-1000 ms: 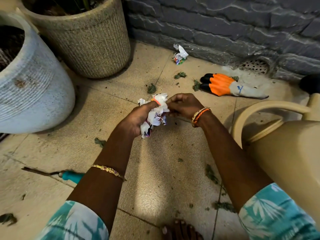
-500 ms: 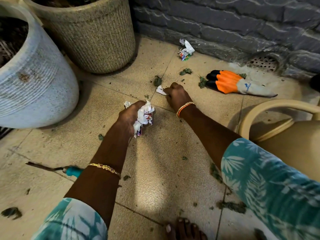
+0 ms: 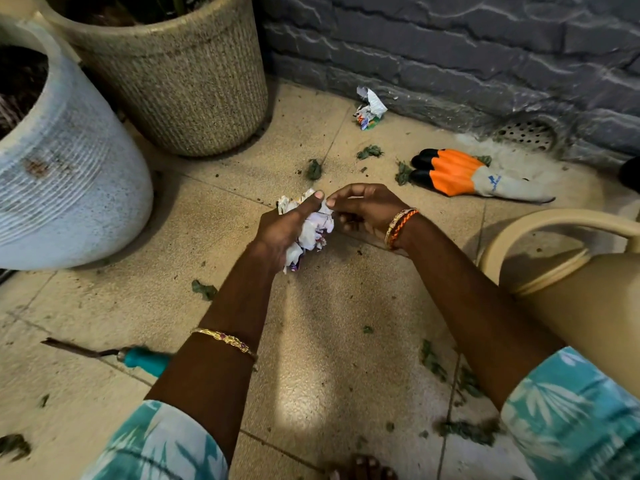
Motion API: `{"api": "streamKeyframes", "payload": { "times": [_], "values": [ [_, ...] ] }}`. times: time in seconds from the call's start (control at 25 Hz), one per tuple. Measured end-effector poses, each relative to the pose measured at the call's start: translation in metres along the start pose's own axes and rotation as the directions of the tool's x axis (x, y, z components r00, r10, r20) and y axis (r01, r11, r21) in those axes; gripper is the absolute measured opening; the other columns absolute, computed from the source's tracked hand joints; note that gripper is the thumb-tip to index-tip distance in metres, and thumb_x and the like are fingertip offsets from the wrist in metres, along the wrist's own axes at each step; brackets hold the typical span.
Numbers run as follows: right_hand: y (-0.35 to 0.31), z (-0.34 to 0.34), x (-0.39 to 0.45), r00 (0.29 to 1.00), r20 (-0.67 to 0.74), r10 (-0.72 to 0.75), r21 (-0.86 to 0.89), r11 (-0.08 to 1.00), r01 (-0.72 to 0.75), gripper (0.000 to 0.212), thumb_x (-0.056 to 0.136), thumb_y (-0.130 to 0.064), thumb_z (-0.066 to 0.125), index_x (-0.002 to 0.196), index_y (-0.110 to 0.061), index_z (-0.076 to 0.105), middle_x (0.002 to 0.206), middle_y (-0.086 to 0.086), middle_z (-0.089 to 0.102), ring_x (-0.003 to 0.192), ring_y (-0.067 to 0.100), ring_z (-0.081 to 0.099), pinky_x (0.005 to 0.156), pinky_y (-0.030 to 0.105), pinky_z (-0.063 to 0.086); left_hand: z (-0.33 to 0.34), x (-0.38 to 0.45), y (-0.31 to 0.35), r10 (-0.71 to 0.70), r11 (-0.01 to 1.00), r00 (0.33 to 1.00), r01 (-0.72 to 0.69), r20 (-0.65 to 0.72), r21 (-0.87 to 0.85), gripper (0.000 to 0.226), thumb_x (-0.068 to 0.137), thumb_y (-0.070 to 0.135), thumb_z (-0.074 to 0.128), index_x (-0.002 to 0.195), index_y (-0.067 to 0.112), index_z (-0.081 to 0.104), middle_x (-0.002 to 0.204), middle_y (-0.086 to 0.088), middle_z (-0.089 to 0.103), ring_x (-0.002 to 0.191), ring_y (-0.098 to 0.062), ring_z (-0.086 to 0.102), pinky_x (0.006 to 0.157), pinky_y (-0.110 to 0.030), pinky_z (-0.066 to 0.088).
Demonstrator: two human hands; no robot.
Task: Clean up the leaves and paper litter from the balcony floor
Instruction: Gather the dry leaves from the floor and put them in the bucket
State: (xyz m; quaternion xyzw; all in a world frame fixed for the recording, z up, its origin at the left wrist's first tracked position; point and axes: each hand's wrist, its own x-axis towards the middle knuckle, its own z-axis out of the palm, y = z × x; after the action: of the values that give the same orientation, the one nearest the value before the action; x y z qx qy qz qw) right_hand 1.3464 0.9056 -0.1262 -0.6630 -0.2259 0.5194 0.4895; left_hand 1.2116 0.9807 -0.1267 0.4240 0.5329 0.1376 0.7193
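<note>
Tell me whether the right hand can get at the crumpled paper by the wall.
Probably yes: bare floor lies between the right hand and the crumpled paper, though its fingers are at the paper wad.

Two ribbed planters (image 3: pixel 194 81) stood side by side at upper left, an orange-and-grey glove (image 3: pixel 460 173) laid near the wall drain (image 3: pixel 526 133), a beige watering can (image 3: pixel 571 299) at right, a teal-handled tool (image 3: pixel 138 358) on the tiles.

Right hand (image 3: pixel 363 211) off floor since half second ago, raised back level with left hand (image 3: pixel 287 226). Fingertips now at edge of crumpled paper wad (image 3: pixel 313 230). Small white scrap gone from tile; probably added to wad, transfer not clearly visible. Left hand lifted slightly.
</note>
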Motion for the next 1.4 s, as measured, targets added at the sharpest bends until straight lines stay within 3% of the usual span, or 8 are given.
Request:
{"api": "streamKeyframes", "payload": {
  "times": [0.24, 0.48, 0.64, 0.8, 0.92, 1.08, 1.28, 1.4],
  "values": [
    [-0.029, -0.041, 0.066, 0.874, -0.371, -0.315, -0.555, 0.829, 0.062, 0.014, 0.083, -0.017, 0.065, 0.098, -0.016, 0.067, 0.100, 0.009, 0.063, 0.091, 0.021, 0.060, 0.081, 0.030, 0.047, 0.017, 0.012, 0.016, 0.028, 0.993, 0.998, -0.034, -0.060, -0.111, 0.020, 0.087, 0.012, 0.067, 0.069, 0.006, 0.061, 0.040, 0.000, 0.059, 0.030, -0.010, 0.052, 0.032, -0.016, 0.041],
    [-0.049, -0.066, 0.138, 0.929, -0.245, -0.276, -0.920, 0.368, -0.134, 0.053, 0.088, -0.044, 0.053, 0.138, -0.035, 0.040, 0.152, 0.016, 0.013, 0.136, 0.041, 0.016, 0.112, 0.048, 0.025, 0.011, 0.049, 0.025, 0.033, 0.975, 0.998, -0.042, -0.044, -0.218, 0.037, 0.077, 0.030, 0.072, 0.098, -0.001, 0.071, 0.084, -0.013, 0.073, 0.058, -0.022, 0.063, 0.051, -0.024, 0.052],
    [-0.037, -0.070, 0.160, 0.918, -0.195, -0.346, -0.949, 0.302, -0.088, 0.043, 0.091, -0.023, 0.051, 0.134, -0.019, 0.048, 0.147, 0.016, 0.025, 0.129, 0.041, 0.032, 0.106, 0.045, 0.035, 0.011, 0.061, 0.028, 0.027, 0.973, 0.999, -0.034, -0.031, -0.229, 0.045, 0.081, 0.032, 0.069, 0.111, -0.001, 0.067, 0.099, -0.013, 0.072, 0.057, -0.021, 0.064, 0.050, -0.022, 0.050],
    [-0.031, -0.079, 0.159, 0.723, -0.401, -0.562, -0.747, 0.658, 0.097, 0.022, 0.086, -0.007, 0.055, 0.105, -0.009, 0.065, 0.118, 0.017, 0.057, 0.107, 0.031, 0.055, 0.093, 0.035, 0.045, 0.010, 0.063, 0.022, -0.007, 0.975, 0.999, -0.001, -0.031, -0.222, 0.033, 0.087, 0.027, 0.065, 0.109, 0.004, 0.069, 0.097, -0.013, 0.071, 0.057, -0.022, 0.060, 0.038, -0.016, 0.041],
    [-0.039, -0.084, 0.142, 0.581, -0.670, -0.462, -0.292, 0.884, 0.366, 0.027, 0.074, -0.007, 0.071, 0.069, -0.024, 0.051, 0.075, 0.000, 0.059, 0.067, 0.006, 0.058, 0.072, 0.025, 0.052, 0.007, 0.066, 0.019, 0.008, 0.968, 1.000, -0.006, 0.007, -0.253, 0.027, 0.088, 0.026, 0.064, 0.105, 0.006, 0.069, 0.102, -0.014, 0.071, 0.063, -0.021, 0.065, 0.055, -0.025, 0.054],
    [-0.041, -0.080, 0.113, 0.726, -0.678, -0.117, 0.241, 0.898, 0.369, 0.037, 0.074, -0.004, 0.074, 0.061, -0.015, 0.041, 0.053, 0.005, 0.046, 0.030, 0.007, 0.041, 0.036, 0.016, 0.033, 0.005, 0.059, 0.015, 0.028, 0.981, 0.999, -0.022, 0.030, -0.192, 0.034, 0.089, 0.033, 0.062, 0.110, 0.008, 0.070, 0.103, -0.009, 0.072, 0.067, -0.023, 0.065, 0.051, -0.023, 0.050],
    [-0.042, -0.052, 0.035, 0.893, -0.424, 0.151, 0.515, 0.852, 0.100, 0.020, 0.088, -0.012, 0.052, 0.069, -0.014, 0.058, 0.049, 0.001, 0.059, 0.039, 0.012, 0.048, 0.046, 0.017, 0.041, 0.011, 0.013, -0.005, -0.099, 0.963, 0.991, 0.118, 0.090, -0.243, 0.063, 0.062, 0.041, 0.080, 0.116, 0.011, 0.069, 0.111, -0.012, 0.070, 0.082, -0.026, 0.069, 0.059, -0.028, 0.054],
    [-0.040, -0.030, -0.026, 0.929, -0.320, 0.186, 0.560, 0.828, 0.028, 0.021, 0.093, -0.014, 0.045, 0.075, -0.018, 0.055, 0.052, -0.002, 0.061, 0.051, 0.012, 0.058, 0.060, 0.026, 0.050, 0.010, -0.035, -0.016, -0.150, 0.959, 0.984, 0.168, 0.096, -0.227, 0.035, 0.079, 0.037, 0.071, 0.107, 0.015, 0.070, 0.103, -0.007, 0.072, 0.082, -0.026, 0.068, 0.056, -0.024, 0.051]
  ]
}}
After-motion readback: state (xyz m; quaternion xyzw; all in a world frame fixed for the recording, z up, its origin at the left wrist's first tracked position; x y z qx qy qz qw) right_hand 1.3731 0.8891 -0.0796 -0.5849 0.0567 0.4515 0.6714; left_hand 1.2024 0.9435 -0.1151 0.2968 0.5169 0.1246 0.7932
